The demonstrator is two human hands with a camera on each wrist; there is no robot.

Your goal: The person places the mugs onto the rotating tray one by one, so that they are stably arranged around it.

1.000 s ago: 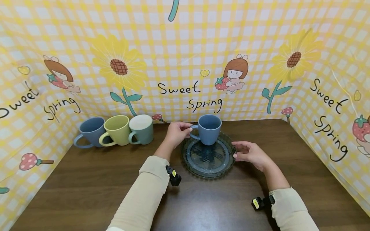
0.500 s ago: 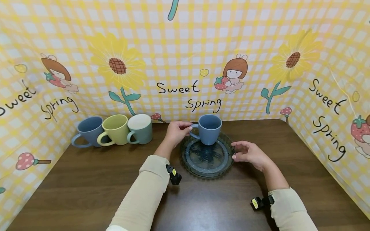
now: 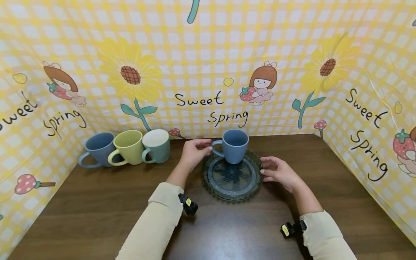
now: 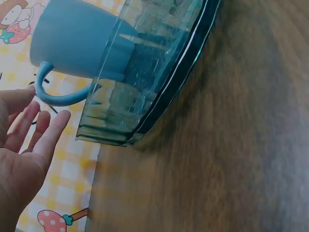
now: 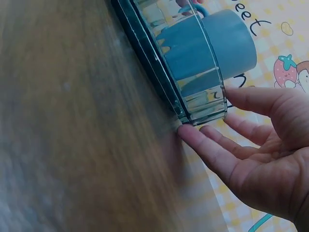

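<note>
A blue mug point(image 3: 234, 146) stands upright at the far side of a round glass dish point(image 3: 227, 196) on the brown table. My left hand point(image 3: 194, 151) hovers just left of the mug's handle point(image 3: 215, 148). In the left wrist view that hand point(image 4: 24, 145) has straight fingers and a small gap to the handle point(image 4: 53, 94). My right hand point(image 3: 277, 171) lies at the dish's right side. The right wrist view shows its straight fingers point(image 5: 203, 145) touching the dish's rim point(image 5: 203, 104), with the mug point(image 5: 212, 48) beyond.
Three mugs stand in a row at the back left: blue point(image 3: 99, 148), yellow-green point(image 3: 128, 146) and green point(image 3: 157, 146). A yellow checked cloth with flowers and lettering walls the table point(image 3: 97, 209) at the back and both sides.
My left hand has let go of the mug's handle and drawn slightly back to the left. The mug, the dish and my right hand stay where they were.
</note>
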